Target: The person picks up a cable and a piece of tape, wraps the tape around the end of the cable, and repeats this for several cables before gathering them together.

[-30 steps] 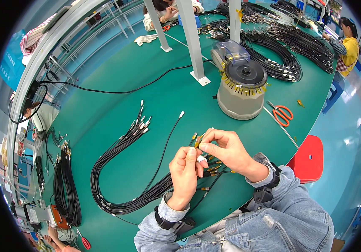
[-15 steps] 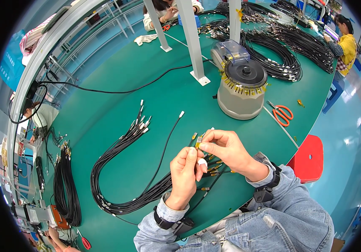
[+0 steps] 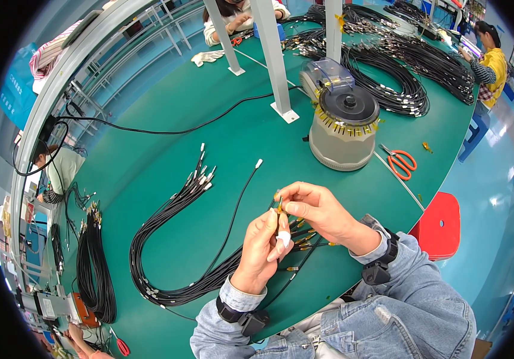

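Note:
In front of me, over the green table, my left hand [image 3: 257, 248] is closed around the end of a black cable, with a white wrap on one finger. The cable's small connector [image 3: 280, 206] has yellow tape on it and stands up between my fingertips. My right hand [image 3: 320, 212] pinches at the connector's top from the right, its fingertips touching the tape. Below my hands lie more cable ends [image 3: 308, 239] with yellow-taped tips, partly hidden by my fingers. Their black cable bundle [image 3: 139, 242] loops left to white-tipped ends [image 3: 203, 179].
A round grey tape dispenser [image 3: 343, 140] with yellow strips stands beyond my hands. Orange-handled scissors [image 3: 402, 164] lie right of it. A red stool [image 3: 442, 227] is at the table's right edge. Further cable bundles [image 3: 96, 269] lie left and far right; other people work around.
My left hand has turned and its fingers now sit higher around the connector. My right fingertips have shifted slightly left and up. The connector is now more upright.

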`<state>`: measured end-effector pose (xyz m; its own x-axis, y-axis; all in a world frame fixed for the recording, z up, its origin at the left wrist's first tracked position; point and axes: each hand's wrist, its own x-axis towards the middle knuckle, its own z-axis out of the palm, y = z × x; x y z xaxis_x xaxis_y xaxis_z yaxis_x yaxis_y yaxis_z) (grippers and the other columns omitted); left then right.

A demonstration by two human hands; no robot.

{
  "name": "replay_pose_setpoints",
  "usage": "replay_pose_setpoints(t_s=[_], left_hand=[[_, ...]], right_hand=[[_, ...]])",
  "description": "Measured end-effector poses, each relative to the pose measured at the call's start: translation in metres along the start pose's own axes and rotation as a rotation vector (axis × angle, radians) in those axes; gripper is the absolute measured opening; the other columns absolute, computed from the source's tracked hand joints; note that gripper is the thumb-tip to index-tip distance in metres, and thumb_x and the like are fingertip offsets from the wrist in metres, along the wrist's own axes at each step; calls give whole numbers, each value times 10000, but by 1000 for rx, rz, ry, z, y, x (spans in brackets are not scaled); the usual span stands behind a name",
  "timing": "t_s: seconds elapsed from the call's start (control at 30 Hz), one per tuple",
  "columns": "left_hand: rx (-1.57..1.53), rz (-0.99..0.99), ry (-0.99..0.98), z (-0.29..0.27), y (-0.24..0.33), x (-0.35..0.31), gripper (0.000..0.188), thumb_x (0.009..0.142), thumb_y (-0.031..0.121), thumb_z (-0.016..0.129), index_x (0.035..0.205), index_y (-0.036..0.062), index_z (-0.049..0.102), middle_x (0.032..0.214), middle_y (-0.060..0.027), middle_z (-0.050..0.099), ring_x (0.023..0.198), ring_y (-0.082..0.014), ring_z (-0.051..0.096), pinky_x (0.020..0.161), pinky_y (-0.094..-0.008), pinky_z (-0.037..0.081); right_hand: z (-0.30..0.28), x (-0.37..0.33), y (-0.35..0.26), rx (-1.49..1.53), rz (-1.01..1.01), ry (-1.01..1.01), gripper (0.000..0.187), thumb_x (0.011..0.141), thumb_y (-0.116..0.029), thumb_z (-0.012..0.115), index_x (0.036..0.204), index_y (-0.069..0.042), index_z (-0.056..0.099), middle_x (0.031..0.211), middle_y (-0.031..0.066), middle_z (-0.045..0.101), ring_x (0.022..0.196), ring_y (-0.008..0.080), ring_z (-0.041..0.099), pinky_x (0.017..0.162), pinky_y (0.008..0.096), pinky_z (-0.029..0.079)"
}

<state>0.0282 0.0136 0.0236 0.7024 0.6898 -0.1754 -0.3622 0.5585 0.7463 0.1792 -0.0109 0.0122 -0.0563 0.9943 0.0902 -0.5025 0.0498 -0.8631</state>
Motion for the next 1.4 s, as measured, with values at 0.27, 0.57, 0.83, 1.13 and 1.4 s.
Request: replay_pose_setpoints(t_s=[0.27,0.57,0.83,1.13,1.4], left_hand=[[-3,-50,-30,-1,-3,-1,334,972,322,383,787,64,488,495,22,420,338,-31,247,360,-190,204],[-60,-127,-209,-9,0,-1,345,960,329,412,779,48,496,517,6,444,340,-36,281,356,-178,219],[591,197,-19,-16,-24,12,207,912,196,528,920,-10,545,704,-41,565,542,-117,499,501,-227,413],[1178,357,218,-28,1,29,240,812,130,630,1012,8,576,947,-99,586,827,-183,572,678,-295,475],[1937,650,519,-99,7,79,159,791,134,635,884,11,598,965,-121,593,809,-260,581,649,-333,461]], right_hand=[[-8,1,8,54,-69,-102,99,858,-94,602,865,3,586,880,34,575,810,113,565,737,248,459],[-14,4,12,86,-127,-224,142,860,-133,604,834,7,605,858,55,535,807,131,518,739,261,427],[-22,1,-26,-296,-223,158,197,903,-148,523,862,21,615,822,36,566,746,99,504,706,242,416],[-118,-11,-117,-758,-398,785,201,867,-198,577,883,-5,631,815,6,593,791,74,502,736,228,389],[-140,-2,-120,-737,-48,601,188,810,-257,622,847,-75,645,807,-20,591,776,66,483,723,246,353]])
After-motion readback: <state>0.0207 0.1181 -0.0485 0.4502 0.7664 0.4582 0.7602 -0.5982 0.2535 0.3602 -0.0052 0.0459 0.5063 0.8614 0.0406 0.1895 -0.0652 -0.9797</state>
